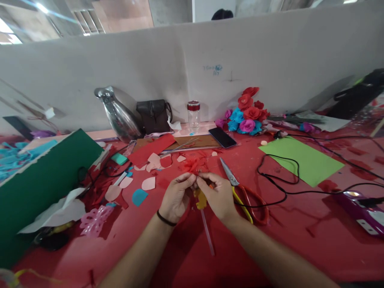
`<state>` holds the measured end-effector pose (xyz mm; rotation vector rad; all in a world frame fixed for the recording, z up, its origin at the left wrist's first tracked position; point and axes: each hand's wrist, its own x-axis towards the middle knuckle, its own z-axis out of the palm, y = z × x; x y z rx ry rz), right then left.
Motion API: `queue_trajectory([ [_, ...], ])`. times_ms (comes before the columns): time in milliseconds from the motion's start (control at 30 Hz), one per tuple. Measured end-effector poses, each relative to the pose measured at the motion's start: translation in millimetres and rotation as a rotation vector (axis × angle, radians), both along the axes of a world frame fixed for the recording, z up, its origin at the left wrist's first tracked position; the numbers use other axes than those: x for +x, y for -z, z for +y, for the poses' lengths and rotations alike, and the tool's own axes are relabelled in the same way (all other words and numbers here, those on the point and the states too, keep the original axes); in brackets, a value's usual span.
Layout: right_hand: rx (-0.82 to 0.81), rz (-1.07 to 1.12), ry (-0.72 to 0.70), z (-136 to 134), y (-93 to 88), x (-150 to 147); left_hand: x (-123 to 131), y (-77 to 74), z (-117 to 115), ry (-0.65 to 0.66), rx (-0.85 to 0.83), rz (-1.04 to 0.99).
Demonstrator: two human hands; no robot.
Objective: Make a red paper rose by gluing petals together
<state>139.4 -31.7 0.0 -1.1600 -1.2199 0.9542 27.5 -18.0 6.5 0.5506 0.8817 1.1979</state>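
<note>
My left hand (179,196) and my right hand (218,197) meet at the middle of the table, thumbs and fingertips pinched together. Between them they hold a frilly red paper piece (192,165), whose lower part is hidden by the fingers. Below the fingers is a yellow hot glue gun (201,202), partly covered by my right hand, with a clear glue stick (207,234) poking out of its back. Scissors (240,186) with red and yellow handles lie just right of my right hand. Cut pink petals (148,183) and a blue petal (139,197) are scattered to the left.
A green box (54,176) stands at left. Along the back are a steel jug (120,114), a dark pouch (153,116), a glass jar (194,116), a phone (222,137) and paper flowers (247,114). A black cable (288,193) crosses beside green paper (303,160) toward a purple power strip (360,214).
</note>
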Motion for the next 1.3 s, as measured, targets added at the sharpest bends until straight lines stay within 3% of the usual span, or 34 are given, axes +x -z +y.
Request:
queue_trajectory([
  [167, 0.115, -0.140, 0.039, -0.8, 2.3, 1.8, 2.1, 2.1, -0.5, -0.022, 0.013, 0.010],
  [300, 0.179, -0.228, -0.016, 0.3, 6.0, 3.0, 4.1, 5.1, -0.6, -0.082, 0.033, 0.026],
  [467, 0.165, -0.284, -0.110, 9.1, 7.0, 6.5, -11.0, 0.6, 10.9, -0.355, 0.217, 0.039],
  [633, 0.025, -0.575, -0.186, 43.3, -12.0, 4.5, -50.4, -10.4, 28.6, -0.654, 0.313, -0.007],
  [800, 0.064, -1.095, -0.276, 91.8, -28.0, -20.6, -72.0, -9.2, 36.9, -0.818, 0.265, -0.033],
  [1033, 0.103, -1.309, -0.437, 139.0, -25.6, -48.3, -78.9, -4.4, 46.7, -0.943, 0.228, -0.053],
  [1167, 0.154, -1.377, -0.525, 145.3, -26.8, -63.1, -87.1, -6.0, 47.6, -0.980, 0.261, -0.076],
  [1300, 0.199, -1.399, -0.587, 130.7, -26.5, -81.3, -99.5, -8.0, 45.9, -1.022, 0.268, -0.052],
])
